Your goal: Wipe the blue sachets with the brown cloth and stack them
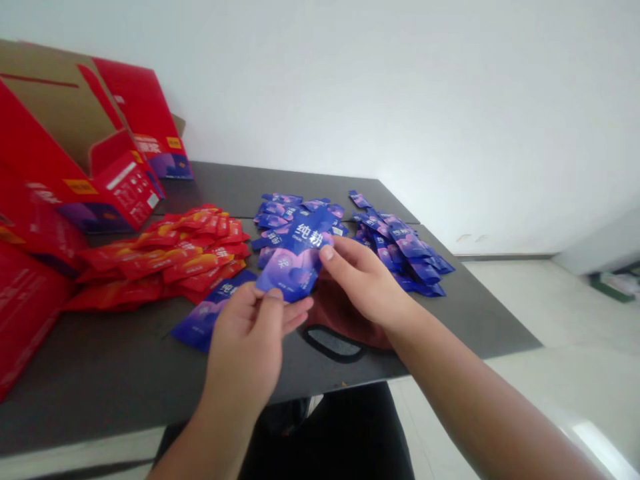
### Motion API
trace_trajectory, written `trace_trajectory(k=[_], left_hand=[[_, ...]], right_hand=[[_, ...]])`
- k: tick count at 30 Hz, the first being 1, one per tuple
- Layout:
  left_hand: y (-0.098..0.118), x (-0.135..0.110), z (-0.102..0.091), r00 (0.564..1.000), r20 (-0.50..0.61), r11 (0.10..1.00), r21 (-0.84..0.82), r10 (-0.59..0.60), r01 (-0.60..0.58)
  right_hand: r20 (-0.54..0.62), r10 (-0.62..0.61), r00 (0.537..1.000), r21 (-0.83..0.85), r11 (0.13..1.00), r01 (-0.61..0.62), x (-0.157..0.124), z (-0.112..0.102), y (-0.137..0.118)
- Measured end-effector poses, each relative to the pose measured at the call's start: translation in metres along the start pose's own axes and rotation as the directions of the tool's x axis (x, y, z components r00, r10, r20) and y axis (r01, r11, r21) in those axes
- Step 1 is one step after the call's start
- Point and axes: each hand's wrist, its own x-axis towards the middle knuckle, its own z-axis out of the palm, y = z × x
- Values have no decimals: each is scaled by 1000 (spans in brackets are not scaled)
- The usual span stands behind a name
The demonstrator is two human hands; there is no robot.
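Note:
Both hands hold one blue-purple sachet (295,257) with pink shapes and white lettering, tilted above the table. My left hand (255,327) pinches its lower end between thumb and fingers. On its right edge, my right hand (363,277) grips with the thumb on top. Another blue sachet (200,320) lies flat on the table just left of my left hand. A dark red item (345,313) with a black-rimmed grey patch lies under my right hand, partly hidden; its kind I cannot make out. Behind the held sachet is a pile of blue sachets (275,213).
Red and orange sachets (185,260) are heaped on the left of the dark table (135,373). A second heap of blue sachets (405,247) lies at the right. Red cartons (120,180), one with its top open, stand at the far left. A white wall (400,87) rises behind.

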Motion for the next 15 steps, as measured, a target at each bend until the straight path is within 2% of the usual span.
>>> trace_trajectory(k=[1,2,3,5,6,7,8,9,10,11,12,13,14,15], left_hand=[[0,-1,7,997,73,1000,7,-12,11],[0,-3,11,988,155,999,41,-19,13],[2,-5,13,971,238,995,104,-18,-7],[5,-8,8,930,368,937,320,17,-143],[6,-9,2,912,406,855,450,62,-259],[8,-9,-6,897,424,716,586,129,-380],[9,-7,-16,871,444,525,700,212,-484],[9,-4,-28,836,473,338,767,276,-546],[9,1,-40,812,482,170,816,328,-553],[8,6,-52,825,450,47,869,341,-493],[6,11,-65,849,431,-31,896,306,-443],[3,17,-78,860,404,-67,912,312,-405],[-2,23,-90,881,379,-57,924,282,-379],[-8,29,-102,898,368,14,924,241,-383]], right_hand=[[3,38,999,213,976,-38,-4,2,-4],[-8,65,998,358,932,-58,-9,1,-6],[-39,87,995,441,895,-61,-13,-1,-5],[-164,133,977,454,890,-45,-22,-19,1],[-260,167,951,401,915,-51,-25,-34,6],[-369,197,908,328,942,-71,-29,-54,12],[-481,226,847,245,962,-118,-33,-76,19],[-595,249,764,152,969,-197,-36,-102,26],[-653,265,710,119,961,-249,-38,-128,33],[-685,281,672,105,951,-291,-40,-154,41],[-713,302,633,94,935,-341,-42,-179,48],[-730,332,598,86,912,-401,-43,-202,56],[-735,365,571,80,883,-461,-43,-221,63],[-729,406,551,78,849,-522,-43,-237,69]])
